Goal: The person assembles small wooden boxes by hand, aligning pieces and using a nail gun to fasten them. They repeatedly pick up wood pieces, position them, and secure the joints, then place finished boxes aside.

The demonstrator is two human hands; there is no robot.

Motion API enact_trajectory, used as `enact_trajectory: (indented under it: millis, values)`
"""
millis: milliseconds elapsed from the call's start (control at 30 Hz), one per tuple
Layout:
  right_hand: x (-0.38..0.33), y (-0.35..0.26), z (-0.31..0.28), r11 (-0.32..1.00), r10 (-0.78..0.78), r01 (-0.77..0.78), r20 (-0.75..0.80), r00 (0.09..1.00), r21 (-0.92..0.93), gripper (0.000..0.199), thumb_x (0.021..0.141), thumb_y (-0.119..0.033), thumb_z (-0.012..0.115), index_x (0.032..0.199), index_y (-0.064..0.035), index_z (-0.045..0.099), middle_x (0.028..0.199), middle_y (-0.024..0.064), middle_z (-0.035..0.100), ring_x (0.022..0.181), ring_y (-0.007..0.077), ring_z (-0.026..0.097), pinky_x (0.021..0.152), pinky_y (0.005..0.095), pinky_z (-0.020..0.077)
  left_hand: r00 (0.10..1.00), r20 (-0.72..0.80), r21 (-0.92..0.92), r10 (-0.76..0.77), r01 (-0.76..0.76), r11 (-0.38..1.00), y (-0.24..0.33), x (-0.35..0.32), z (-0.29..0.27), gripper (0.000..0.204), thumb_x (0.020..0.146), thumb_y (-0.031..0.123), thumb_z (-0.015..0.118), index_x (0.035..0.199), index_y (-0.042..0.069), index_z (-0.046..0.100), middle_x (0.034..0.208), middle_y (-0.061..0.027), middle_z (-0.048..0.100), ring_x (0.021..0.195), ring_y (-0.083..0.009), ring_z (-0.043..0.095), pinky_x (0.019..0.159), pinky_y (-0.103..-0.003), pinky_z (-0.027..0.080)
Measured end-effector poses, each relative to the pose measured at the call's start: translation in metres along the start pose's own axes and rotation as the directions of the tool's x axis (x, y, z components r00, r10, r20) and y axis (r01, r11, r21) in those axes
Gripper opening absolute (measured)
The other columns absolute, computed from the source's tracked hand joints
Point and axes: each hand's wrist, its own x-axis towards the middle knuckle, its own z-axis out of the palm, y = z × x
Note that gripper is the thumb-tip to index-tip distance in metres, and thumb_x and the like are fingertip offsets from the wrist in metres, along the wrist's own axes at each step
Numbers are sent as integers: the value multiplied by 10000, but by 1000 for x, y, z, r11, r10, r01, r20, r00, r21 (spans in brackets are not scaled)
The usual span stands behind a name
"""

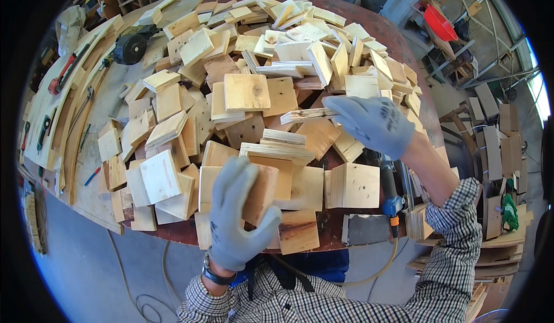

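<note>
Block point(262, 194) in the left hand point(235, 219), I see, thumb and fingers wrapped around it; up and right, the right hand point(376, 127) pinches a plywood piece point(306, 115), long edge pointing leftward from its fingertips.

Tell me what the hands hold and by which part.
Left hand: a reddish wooden block, by its left and lower sides. Right hand: a thin wooden piece, by its right end.

My gloves point(231, 216) look like matt cloth, block pile's point(247, 92) raw matt wood, basin point(440, 23) right of it's glossy plastic.
</note>
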Motion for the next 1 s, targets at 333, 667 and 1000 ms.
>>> enact_trajectory:
  millis: [333,667,1000]
  values:
    - [-25,-113,-27,951,258,-205,-228,939,233,410,970,-150,739,1339,12,661,916,132,763,666,246,729,592,340,586,989,-105,-319,-104,66,945,14,-4,-18,778,799,90,721,1523,-55,475,1552,-236,508,1415,-365,535,1200,-473,409]
    - [-43,-168,-1,906,399,-330,-275,875,263,442,911,-83,768,1319,49,660,943,149,760,708,271,744,656,366,603,989,-144,-123,19,-37,992,11,-11,-18,754,789,97,763,1494,-30,526,1568,-250,494,1431,-393,522,1179,-484,439]
    - [-55,-175,6,937,337,-348,-301,892,19,495,870,-27,774,1325,85,616,1160,226,756,893,326,772,792,386,601,992,-96,129,84,-71,989,11,-11,-2,782,738,27,771,1485,-11,545,1552,-215,516,1457,-386,495,1208,-482,411]
